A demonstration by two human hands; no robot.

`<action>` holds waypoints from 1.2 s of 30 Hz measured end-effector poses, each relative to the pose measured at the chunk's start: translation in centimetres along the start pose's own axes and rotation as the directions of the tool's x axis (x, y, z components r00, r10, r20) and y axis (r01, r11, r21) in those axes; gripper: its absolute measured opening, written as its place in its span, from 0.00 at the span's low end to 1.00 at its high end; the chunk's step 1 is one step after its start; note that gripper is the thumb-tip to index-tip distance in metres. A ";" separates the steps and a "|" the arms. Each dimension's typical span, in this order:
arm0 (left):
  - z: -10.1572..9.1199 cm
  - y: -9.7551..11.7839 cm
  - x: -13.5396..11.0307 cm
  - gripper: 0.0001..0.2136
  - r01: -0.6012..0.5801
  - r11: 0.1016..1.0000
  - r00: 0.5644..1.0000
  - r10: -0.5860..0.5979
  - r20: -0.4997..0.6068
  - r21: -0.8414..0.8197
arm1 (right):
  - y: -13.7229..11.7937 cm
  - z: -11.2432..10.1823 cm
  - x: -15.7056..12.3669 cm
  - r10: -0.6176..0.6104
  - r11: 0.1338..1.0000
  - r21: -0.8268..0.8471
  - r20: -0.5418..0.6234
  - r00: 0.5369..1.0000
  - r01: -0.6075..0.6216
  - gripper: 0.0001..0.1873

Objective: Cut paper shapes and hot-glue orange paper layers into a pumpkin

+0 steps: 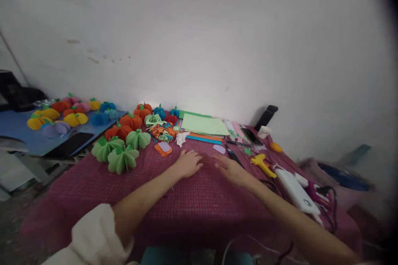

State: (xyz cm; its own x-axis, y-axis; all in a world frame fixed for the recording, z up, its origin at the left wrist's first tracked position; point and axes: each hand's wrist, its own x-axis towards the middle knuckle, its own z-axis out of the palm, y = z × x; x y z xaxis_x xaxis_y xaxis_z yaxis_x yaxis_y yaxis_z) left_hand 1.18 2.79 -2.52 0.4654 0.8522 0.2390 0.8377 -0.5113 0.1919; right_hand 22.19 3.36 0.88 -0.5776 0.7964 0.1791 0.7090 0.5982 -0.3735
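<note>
My left hand [188,163] rests palm down near the middle of the red checked tablecloth [192,198], fingers spread and nothing held. Facing it, my right hand [231,169] is slightly blurred, its fingers stretched out and apart, with nothing visible in it. Just beyond the right fingertips lies a rounded lilac paper piece [219,148]. A lilac cutout on orange paper pieces [163,149] sits to the left of my left hand, near a crumpled white tissue [181,138]. Light green folded-paper pumpkins [122,159] stand farther left.
A stack of coloured paper [205,125] and a heap of paper scraps [163,131] lie toward the wall. On the right are a yellow tool [263,165], a white power strip [295,190] and a paper cup [264,132]. More paper pumpkins [76,119] cover a blue table at left.
</note>
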 end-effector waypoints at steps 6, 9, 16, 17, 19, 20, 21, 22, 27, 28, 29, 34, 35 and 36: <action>-0.3 2.6 -6.1 0.23 -0.122 0.992 0.987 0.118 0.109 0.033 | -1.9 4.2 -4.7 -0.120 0.992 -0.020 0.028 0.992 0.121 0.25; -0.3 2.5 -8.6 0.26 -0.063 0.996 0.982 0.051 0.185 0.062 | -3.2 5.1 -4.5 -0.209 0.976 -0.026 0.123 0.970 0.214 0.30; -1.7 -0.1 -12.0 0.30 0.103 0.982 0.967 -0.136 0.217 0.157 | -0.3 4.9 -3.0 0.070 0.981 -0.181 -0.013 0.997 -0.071 0.34; -1.8 -0.2 -12.1 0.30 0.126 0.975 0.967 -0.162 0.196 0.184 | -0.5 5.1 -2.9 0.088 0.978 -0.184 -0.038 0.995 -0.094 0.34; -1.9 -0.3 -11.7 0.28 0.180 0.953 0.969 -0.214 0.123 0.243 | -1.7 5.6 -2.9 0.098 0.979 -0.171 -0.062 0.993 -0.107 0.34; -2.0 -0.3 -11.4 0.26 0.205 0.941 0.969 -0.234 0.079 0.270 | -2.7 5.9 -2.9 0.082 0.984 -0.155 -0.054 0.995 -0.090 0.34; -2.2 -0.1 -10.9 0.24 0.221 0.931 0.970 -0.242 0.037 0.290 | -3.8 6.1 -3.0 0.037 0.990 -0.132 -0.038 0.999 -0.042 0.34; -2.4 0.1 -10.3 0.23 0.222 0.927 0.972 -0.235 0.005 0.303 | -5.0 6.3 -3.0 -0.054 0.994 -0.100 -0.009 0.998 0.053 0.32; -2.8 2.1 -7.5 0.22 0.137 0.949 0.990 -0.136 -0.023 0.283 | -7.6 6.1 -3.1 -0.374 0.927 0.030 0.090 0.923 0.373 0.24; -2.6 2.6 -7.1 0.21 0.126 0.956 0.992 -0.126 -0.017 0.266 | -7.2 5.9 -3.1 -0.344 0.939 0.014 0.077 0.936 0.344 0.24; -2.2 3.0 -6.7 0.21 0.119 0.962 0.993 -0.119 -0.015 0.246 | -6.5 5.7 -3.2 -0.298 0.954 -0.009 0.062 0.952 0.299 0.23; 0.0 4.8 -5.8 0.22 0.015 0.993 0.998 -0.022 0.061 0.117 | -2.2 4.4 -4.7 -0.087 0.986 -0.138 0.029 0.996 0.091 0.23; 0.4 5.0 -5.8 0.23 0.002 0.995 0.997 -0.010 0.079 0.103 | -1.7 4.0 -5.1 -0.070 0.985 -0.160 0.021 0.997 0.072 0.22; 0.6 5.0 -5.8 0.24 -0.001 0.995 0.995 -0.008 0.097 0.096 | -1.2 3.7 -5.6 -0.056 0.982 -0.179 0.009 0.998 0.057 0.20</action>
State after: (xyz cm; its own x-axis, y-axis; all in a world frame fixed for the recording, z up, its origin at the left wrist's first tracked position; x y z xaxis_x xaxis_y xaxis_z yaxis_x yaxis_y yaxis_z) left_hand 2.80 -4.65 -3.53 0.4842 0.8630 0.1442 0.8606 -0.4995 0.0995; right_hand 23.06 -2.16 -3.03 -0.6199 0.7608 0.1920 0.7361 0.6486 -0.1935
